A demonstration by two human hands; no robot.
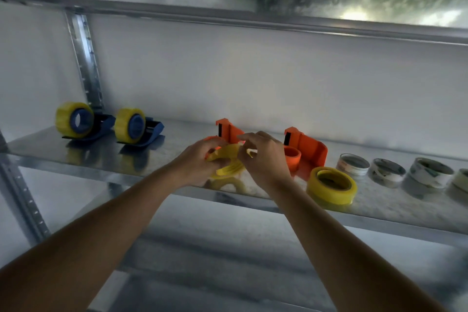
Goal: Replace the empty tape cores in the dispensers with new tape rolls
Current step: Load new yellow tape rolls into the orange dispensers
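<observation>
The translucent yellow roll of packing tape (225, 163) is held tilted above the near edge of the grey metal shelf (379, 208), just in front of the left orange plastic dispenser (229, 134); the left hand (200, 164) grips its rim while the right hand (263, 157) pinches at its right edge, apparently picking at the tape's free end. If either grip slips, the roll could drop off the shelf edge, or the loose end could stick back or tear. It looks glossy and full, like the spare yellow roll (331, 185) lying flat to the right.
</observation>
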